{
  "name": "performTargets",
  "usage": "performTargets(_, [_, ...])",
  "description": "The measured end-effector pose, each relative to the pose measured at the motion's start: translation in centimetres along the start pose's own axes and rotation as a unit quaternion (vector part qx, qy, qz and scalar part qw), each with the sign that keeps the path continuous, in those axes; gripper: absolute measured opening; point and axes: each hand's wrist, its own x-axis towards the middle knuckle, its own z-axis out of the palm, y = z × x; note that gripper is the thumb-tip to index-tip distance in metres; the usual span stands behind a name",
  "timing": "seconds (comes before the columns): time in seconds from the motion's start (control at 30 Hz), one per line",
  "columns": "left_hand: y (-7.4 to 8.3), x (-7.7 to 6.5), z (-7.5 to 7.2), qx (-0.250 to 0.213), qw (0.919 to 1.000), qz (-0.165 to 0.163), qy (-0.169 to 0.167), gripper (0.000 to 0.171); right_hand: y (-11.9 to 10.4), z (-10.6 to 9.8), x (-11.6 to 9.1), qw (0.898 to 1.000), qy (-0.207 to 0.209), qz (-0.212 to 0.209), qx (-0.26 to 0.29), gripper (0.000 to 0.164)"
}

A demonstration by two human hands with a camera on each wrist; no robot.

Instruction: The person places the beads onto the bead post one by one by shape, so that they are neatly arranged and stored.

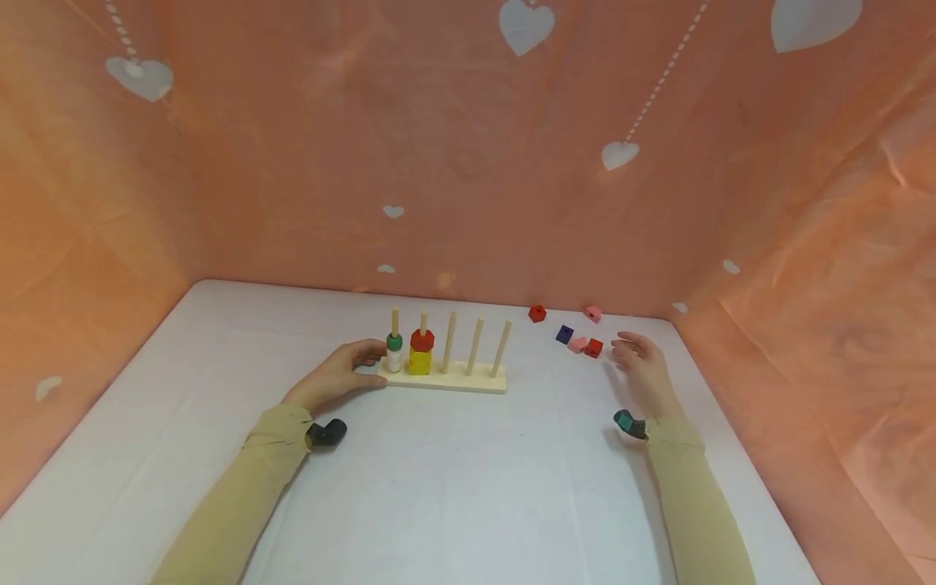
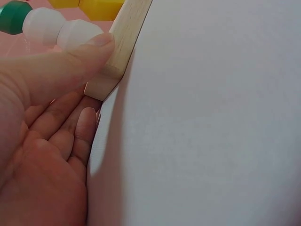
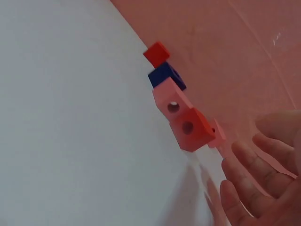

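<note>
A wooden peg board (image 1: 443,379) with several upright pegs stands on the table. My left hand (image 1: 338,372) holds its left end, the thumb (image 2: 75,61) on the base and the fingers at the far side. White beads (image 1: 395,359) and a green bead (image 1: 394,341) sit on the leftmost peg. On the second peg, a red bead (image 1: 422,340) rests above yellow beads (image 1: 420,362). My right hand (image 1: 643,366) hovers with loose fingers just right of a red bead (image 1: 594,348), holding nothing. Touching that bead is a pink bead (image 3: 169,96).
A dark blue bead (image 1: 565,334), another red bead (image 1: 537,314) and a second pink bead (image 1: 593,314) lie towards the table's back edge. An orange cloth (image 1: 453,162) with white hearts rises behind the white table (image 1: 453,487). Each wrist wears a dark device.
</note>
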Motion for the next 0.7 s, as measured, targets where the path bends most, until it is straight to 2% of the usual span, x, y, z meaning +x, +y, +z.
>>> performTargets(0.33, [-0.1,0.2,0.1,-0.011,0.9999,0.010,-0.003,0.060,-0.8,0.3,1.7,0.997,-0.028,0.070,0.014,0.059])
performTargets(0.7, [-0.1,0.1,0.1,-0.005,0.9999,0.013,0.001,0.060,-0.7,0.3,3.1,0.994,-0.066,0.082,-0.012,0.050])
